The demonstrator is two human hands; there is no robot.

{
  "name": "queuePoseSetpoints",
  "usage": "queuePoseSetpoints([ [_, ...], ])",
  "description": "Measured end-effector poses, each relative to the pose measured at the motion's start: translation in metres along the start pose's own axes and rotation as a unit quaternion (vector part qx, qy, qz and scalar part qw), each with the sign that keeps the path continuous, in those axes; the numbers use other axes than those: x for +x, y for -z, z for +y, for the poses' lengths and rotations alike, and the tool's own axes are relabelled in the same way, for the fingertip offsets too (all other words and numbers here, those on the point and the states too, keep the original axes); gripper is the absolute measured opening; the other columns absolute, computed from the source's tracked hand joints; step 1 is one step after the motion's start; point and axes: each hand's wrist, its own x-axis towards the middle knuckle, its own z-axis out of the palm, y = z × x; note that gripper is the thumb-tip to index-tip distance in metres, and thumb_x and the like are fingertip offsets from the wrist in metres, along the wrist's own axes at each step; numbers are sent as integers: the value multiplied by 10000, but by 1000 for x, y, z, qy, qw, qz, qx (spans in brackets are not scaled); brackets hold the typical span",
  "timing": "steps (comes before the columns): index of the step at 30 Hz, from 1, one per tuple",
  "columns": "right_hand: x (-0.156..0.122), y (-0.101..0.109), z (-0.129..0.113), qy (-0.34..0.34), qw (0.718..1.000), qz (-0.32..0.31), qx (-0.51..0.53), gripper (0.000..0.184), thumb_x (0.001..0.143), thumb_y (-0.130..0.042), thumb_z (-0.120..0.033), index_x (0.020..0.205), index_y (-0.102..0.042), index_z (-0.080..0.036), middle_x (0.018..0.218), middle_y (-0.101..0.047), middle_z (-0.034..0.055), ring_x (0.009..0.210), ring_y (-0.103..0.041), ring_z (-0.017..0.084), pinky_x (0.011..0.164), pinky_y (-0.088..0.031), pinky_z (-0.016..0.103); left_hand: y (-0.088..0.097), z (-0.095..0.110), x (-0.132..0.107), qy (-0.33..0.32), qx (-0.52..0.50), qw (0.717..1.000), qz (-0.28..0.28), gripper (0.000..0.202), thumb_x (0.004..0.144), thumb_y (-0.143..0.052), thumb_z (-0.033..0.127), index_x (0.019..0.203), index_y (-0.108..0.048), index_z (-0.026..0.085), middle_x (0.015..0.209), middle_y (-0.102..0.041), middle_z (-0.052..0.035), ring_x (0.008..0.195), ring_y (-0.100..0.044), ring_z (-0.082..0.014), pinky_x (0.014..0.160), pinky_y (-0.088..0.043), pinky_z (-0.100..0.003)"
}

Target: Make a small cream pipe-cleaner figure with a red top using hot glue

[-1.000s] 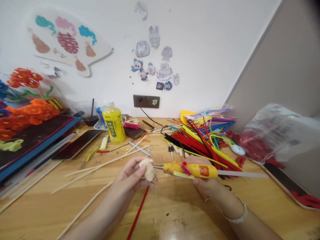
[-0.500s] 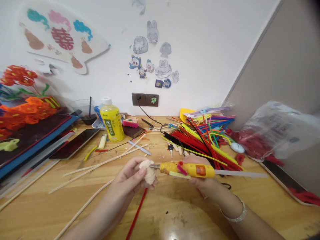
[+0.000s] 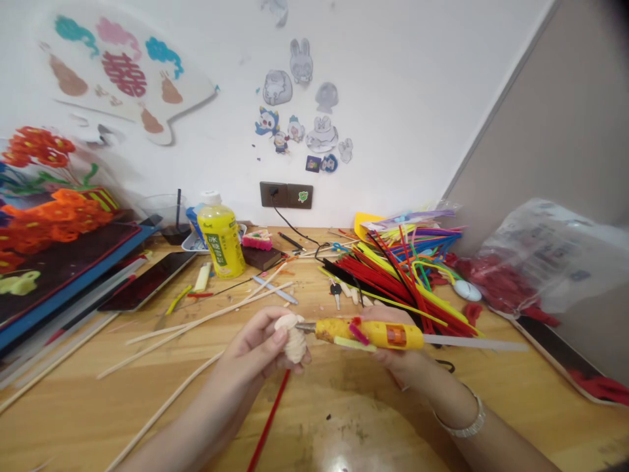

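from the head camera, the left hand point(image 3: 258, 344) pinches a small pale fuzzy bundle point(image 3: 295, 339), probably twisted chenille stem, between thumb and fingers. the right hand point(image 3: 398, 359) is clamped around a yellow hot glue gun point(image 3: 368, 333), with a long glue stick point(image 3: 472, 341) trailing out the back. the hands are apart but close, and the gun's metal nozzle point(image 3: 305, 326) sits at the edge of the bundle, seemingly touching it. a silver bracelet point(image 3: 462, 419) circles the right wrist.

on the wooden table point(image 3: 344, 419), thin wooden sticks point(image 3: 196, 324) lie left of the hands and a red pipe cleaner point(image 3: 269, 419) lies just below them. a heap of colored pipe cleaners point(image 3: 393, 275) sits beyond the gun, beside a set of keys point(image 3: 336, 295). farther back stands a yellow drink bottle point(image 3: 221, 239).
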Motion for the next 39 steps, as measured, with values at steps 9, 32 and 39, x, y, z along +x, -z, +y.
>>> queuePoseSetpoints([
  [9,-4,0,5,-8,999,4,-31,441,784,-441,-648,893,-679,-293,668,-614,24,594,-551,204,584,-452,327,2,-1,1,4,0,1000,-13,172,780,-634,335,879,-586,203,689,-676,-20,634,-609,-173,589,-459,-276],
  [32,3,5,-3,37,994,5,-103,432,804,-434,-629,818,-673,-270,547,-521,-2,479,-462,171,517,-383,300,0,-1,0,-10,15,1000,11,186,774,-640,344,886,-590,203,686,-664,-9,622,-592,-160,570,-460,-262],
  [39,10,21,4,105,952,1,-288,410,880,-403,-484,684,-593,-177,563,-542,25,520,-504,154,507,-399,273,-4,8,-2,-42,22,996,70,166,789,-627,322,886,-596,190,618,-589,22,567,-505,-110,484,-395,-187],
])
